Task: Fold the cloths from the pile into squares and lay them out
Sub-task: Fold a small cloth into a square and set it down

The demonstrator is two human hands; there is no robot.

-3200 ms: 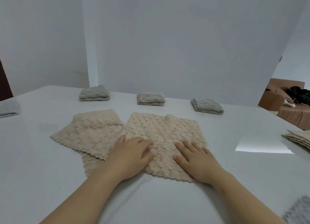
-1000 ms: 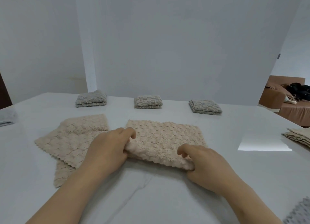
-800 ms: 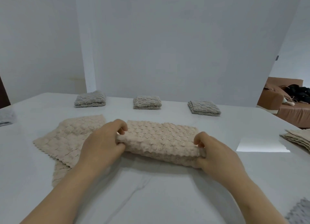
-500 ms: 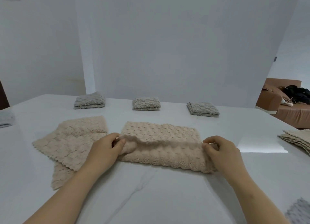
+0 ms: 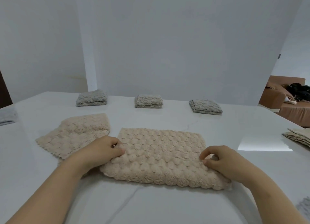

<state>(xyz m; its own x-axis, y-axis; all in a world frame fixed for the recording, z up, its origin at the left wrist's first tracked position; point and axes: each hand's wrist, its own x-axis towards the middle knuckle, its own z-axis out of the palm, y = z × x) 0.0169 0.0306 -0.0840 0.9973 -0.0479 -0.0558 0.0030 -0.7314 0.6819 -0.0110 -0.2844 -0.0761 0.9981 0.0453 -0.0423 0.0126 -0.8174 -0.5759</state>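
**A:** A white table (image 5: pixel 151 205), plain white walls behind. What are the hands doing?

**B:** The left hand (image 5: pixel 100 151) and the right hand (image 5: pixel 223 160) each pinch one end of the beige cloth (image 5: pixel 161 153), fingers curled onto its top layer. I'd say they're squaring the edges so the fold sits true.

**A:** And the cloth itself?

**B:** It lies flat on the table, right in front of the person. It's plush and bumpy, doubled into a long rectangle with a fat rounded fold on the near side. It's not a square yet.

**A:** Further back?

**B:** A second beige cloth (image 5: pixel 73 135) lies spread open just beside its left end. A pile (image 5: pixel 300 136) sits at the right edge. Three grey folded cloths (image 5: pixel 148 101) lie spaced in a row along the far side, probably the finished ones laid out.
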